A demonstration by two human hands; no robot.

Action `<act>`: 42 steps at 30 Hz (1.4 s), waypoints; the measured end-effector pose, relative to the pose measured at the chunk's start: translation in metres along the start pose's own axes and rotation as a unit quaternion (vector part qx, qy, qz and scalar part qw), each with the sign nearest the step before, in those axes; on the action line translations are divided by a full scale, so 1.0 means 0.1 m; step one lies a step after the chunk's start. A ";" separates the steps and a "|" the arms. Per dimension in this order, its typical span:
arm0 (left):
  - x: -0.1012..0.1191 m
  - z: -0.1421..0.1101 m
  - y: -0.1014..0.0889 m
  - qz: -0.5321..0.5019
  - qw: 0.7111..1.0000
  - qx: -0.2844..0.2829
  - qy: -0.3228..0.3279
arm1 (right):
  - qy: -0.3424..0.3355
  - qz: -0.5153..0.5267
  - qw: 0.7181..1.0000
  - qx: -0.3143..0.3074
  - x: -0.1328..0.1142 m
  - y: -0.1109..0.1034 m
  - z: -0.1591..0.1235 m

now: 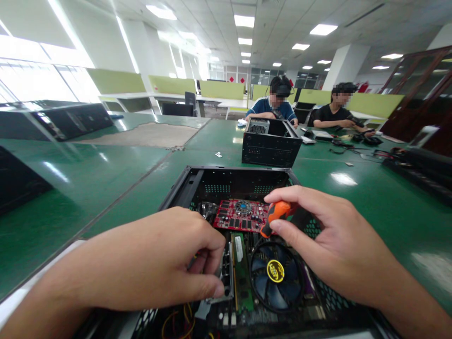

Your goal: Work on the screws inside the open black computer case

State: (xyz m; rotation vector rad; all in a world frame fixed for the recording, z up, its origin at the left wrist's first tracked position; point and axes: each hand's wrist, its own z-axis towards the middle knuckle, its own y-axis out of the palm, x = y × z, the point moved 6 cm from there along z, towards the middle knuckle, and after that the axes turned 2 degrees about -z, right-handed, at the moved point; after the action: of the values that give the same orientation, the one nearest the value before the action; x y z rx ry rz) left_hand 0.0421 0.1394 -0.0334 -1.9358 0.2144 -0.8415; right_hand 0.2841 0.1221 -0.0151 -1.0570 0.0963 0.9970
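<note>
An open black computer case [243,176] lies in front of me with its parts showing. In my right hand [328,230] is an orange and black screwdriver [277,216], gripped by the handle and tilted, its tip near the upper edge of the cooling fan [275,275]. A red graphics card [233,214] sits behind the fan, and a green memory module [240,268] stands to the fan's left. My left hand [183,259] is over the case's left side, fingers curled beside a metal drive bracket [228,273]; what they hold, if anything, is hidden.
Another black case [270,148] stands farther back on the green table [141,174]. Two people [273,103] sit across the table. Dark case panels [74,120] lie at left; cables [353,146] and a black unit [420,169] are at right. Coloured wires [180,322] lie at the near edge.
</note>
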 end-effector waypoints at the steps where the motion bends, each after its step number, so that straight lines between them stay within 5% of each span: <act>1: 0.00 0.00 0.00 -0.001 1.000 0.001 0.003 | 0.003 -0.001 1.000 0.000 0.00 0.00 0.00; 15: -0.01 0.02 0.01 -0.008 1.000 0.007 0.011 | -0.026 0.061 0.998 0.002 -0.01 -0.05 -0.10; 24: -0.01 0.01 0.01 -0.012 1.000 0.009 0.025 | -0.122 0.125 0.981 -0.082 -0.10 -0.06 -0.20; 31: 0.02 0.02 0.00 -0.011 1.000 0.006 0.014 | -0.105 0.164 0.972 -0.131 -0.14 -0.05 -0.12; 42: -0.01 0.01 0.01 -0.004 1.000 0.002 0.014 | -0.179 0.157 0.969 -0.071 -0.11 0.04 -0.14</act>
State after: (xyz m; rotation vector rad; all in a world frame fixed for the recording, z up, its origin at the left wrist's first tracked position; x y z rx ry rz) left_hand 0.0425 0.1400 -0.0353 -1.9221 0.2214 -0.8746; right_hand 0.2796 0.1050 -0.0197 -0.9918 -0.1098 1.4872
